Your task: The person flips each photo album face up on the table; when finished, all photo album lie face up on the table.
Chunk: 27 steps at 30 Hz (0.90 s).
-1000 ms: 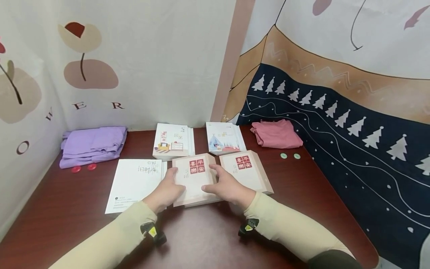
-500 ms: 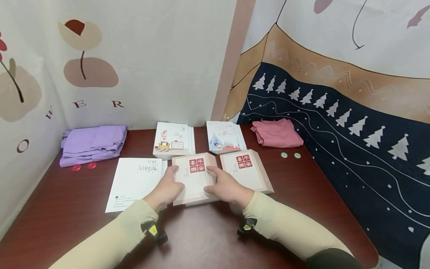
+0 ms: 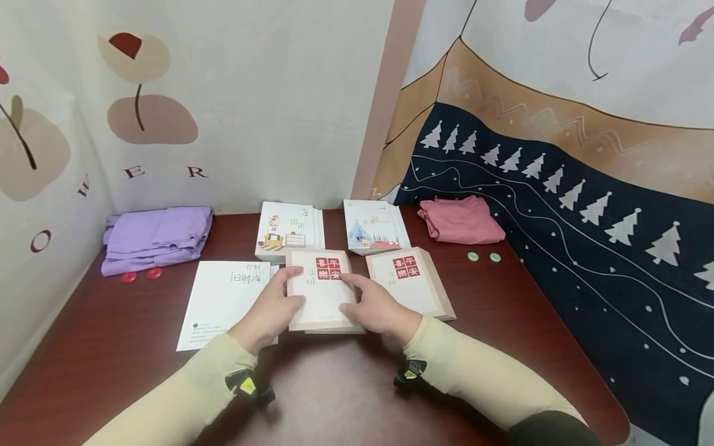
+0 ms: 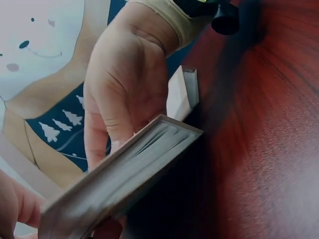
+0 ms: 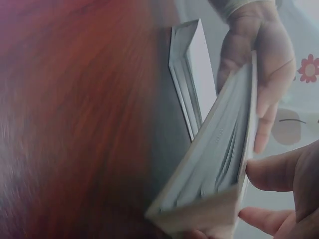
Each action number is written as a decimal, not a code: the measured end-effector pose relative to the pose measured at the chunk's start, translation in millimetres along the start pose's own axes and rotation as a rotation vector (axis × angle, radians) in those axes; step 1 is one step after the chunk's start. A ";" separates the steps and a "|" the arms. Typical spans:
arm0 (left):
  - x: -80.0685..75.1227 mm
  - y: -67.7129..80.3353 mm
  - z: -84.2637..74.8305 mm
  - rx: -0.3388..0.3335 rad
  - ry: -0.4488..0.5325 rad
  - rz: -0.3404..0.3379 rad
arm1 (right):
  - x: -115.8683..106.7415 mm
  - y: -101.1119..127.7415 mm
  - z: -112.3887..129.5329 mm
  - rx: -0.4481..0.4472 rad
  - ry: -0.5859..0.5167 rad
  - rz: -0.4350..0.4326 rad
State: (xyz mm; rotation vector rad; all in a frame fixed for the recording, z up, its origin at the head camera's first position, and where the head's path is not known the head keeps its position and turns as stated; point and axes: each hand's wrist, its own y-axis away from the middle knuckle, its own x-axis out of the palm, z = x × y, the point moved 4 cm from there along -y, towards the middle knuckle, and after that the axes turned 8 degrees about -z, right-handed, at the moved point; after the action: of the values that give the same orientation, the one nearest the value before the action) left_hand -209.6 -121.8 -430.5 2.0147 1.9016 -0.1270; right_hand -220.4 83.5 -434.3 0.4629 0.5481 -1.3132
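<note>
Gripping the pink book [image 3: 322, 291], left hand [image 3: 269, 313] and right hand [image 3: 379, 308].

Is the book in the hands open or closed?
Closed. The pink book shows its whole front cover, and both wrist views show its pages pressed together between the left hand and right hand.

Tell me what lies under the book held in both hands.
The book is lifted; the wrist views show dark red table beneath it. The left hand and right hand hide its side edges.
</note>
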 end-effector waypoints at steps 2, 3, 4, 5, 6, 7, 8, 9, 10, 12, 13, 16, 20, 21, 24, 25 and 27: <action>-2.0 3.0 -4.8 0.028 0.011 0.002 | -2.1 -0.5 0.8 -0.031 0.027 -0.025; -3.0 4.6 -7.3 0.044 0.022 0.001 | -3.5 -0.4 2.3 -0.058 0.037 -0.038; -4.0 6.5 -9.9 0.064 0.029 -0.004 | -4.6 0.4 4.1 -0.080 0.037 -0.045; -4.7 8.6 -12.6 0.084 0.036 -0.010 | -5.7 1.5 6.5 -0.102 0.032 -0.047; -5.0 10.9 -15.1 0.103 0.047 -0.017 | -6.8 3.0 9.3 -0.124 0.019 -0.042; -4.7 13.4 -17.3 0.114 0.072 -0.018 | -7.6 4.4 11.9 -0.140 -0.001 -0.035; -4.0 15.8 -19.5 0.128 0.104 -0.014 | -8.4 6.3 15.0 -0.150 -0.036 -0.022; -2.8 18.2 -21.4 0.135 0.134 -0.010 | -9.3 8.1 17.8 -0.156 -0.075 -0.009; -1.1 20.3 -22.8 0.141 0.167 -0.001 | -10.0 9.8 20.1 -0.151 -0.121 0.007; 3.3 23.0 -24.4 0.161 0.223 0.032 | -12.0 12.3 23.7 -0.139 -0.209 0.028; 5.6 23.2 -24.7 0.170 0.243 0.051 | -13.2 13.1 25.3 -0.130 -0.251 0.036; 12.2 22.9 -23.0 0.201 0.230 0.090 | -15.2 14.9 28.0 -0.075 -0.360 0.070; 21.4 20.3 -16.5 0.240 0.160 0.148 | -15.1 16.1 27.5 0.020 -0.465 0.097; 23.1 19.5 -14.9 0.261 0.138 0.164 | -15.3 16.2 27.7 0.036 -0.486 0.092; 27.0 16.3 -10.6 0.298 0.078 0.191 | -15.5 14.4 24.1 0.038 -0.477 0.045; 27.3 15.0 -9.1 0.311 0.050 0.196 | -15.9 13.8 22.5 0.034 -0.456 0.023; 26.8 11.9 -6.0 0.321 0.009 0.197 | -16.0 12.5 16.7 0.044 -0.389 -0.022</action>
State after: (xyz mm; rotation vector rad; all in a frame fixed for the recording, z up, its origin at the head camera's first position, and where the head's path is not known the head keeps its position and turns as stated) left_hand -196.7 -94.7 -430.9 2.4019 1.7649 -0.3938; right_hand -208.8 88.2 -411.1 0.2277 0.2007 -1.3950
